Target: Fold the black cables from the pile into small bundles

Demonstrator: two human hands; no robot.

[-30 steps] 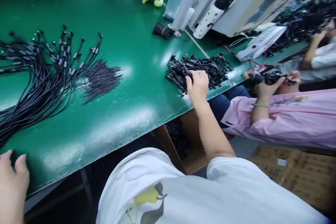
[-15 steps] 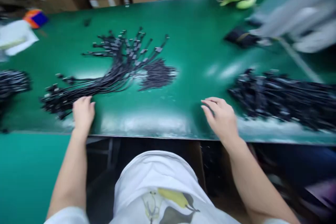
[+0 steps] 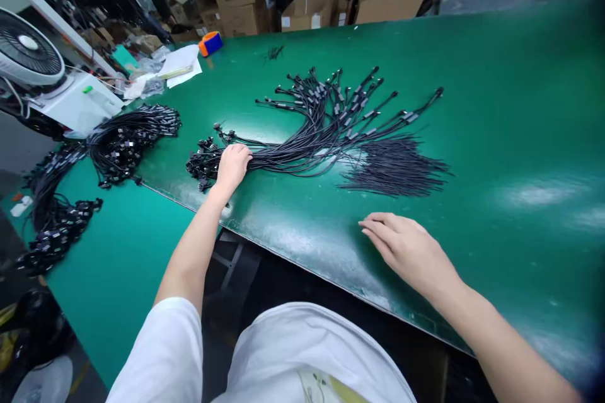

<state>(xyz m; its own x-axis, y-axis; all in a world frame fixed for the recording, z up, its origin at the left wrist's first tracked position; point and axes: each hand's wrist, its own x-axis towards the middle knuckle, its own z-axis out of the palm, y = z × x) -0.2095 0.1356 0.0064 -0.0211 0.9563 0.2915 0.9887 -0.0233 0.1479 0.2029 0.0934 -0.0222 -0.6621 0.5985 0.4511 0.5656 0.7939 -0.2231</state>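
Note:
A bundle of thin black cables (image 3: 293,152) lies across the green table, its ends fanned out at the far side, with small connectors and grey tags. My left hand (image 3: 233,168) is on the bundle beside the connector ends (image 3: 204,160) at its left, fingers bent over the cables; the fingertips are partly hidden. To the right of the cables lies a flat pile of short black strips, probably cable ties (image 3: 397,167). Nearer the front edge, my right hand (image 3: 411,252) hovers over or rests on the table, fingers loosely stretched, nothing visible in them.
More coiled cable bundles (image 3: 127,141) lie on the left, with another bundle (image 3: 57,220) on the lower green surface. An orange and blue tape roll (image 3: 210,44) and papers (image 3: 179,66) sit at the back. A fan (image 3: 29,47) stands far left; cardboard boxes (image 3: 392,3) are behind the table.
My view has swung left, so the right-hand cable pile is out of frame. My left hand has moved onto the cables from their near edge. My right hand's fingers have drawn closer together.

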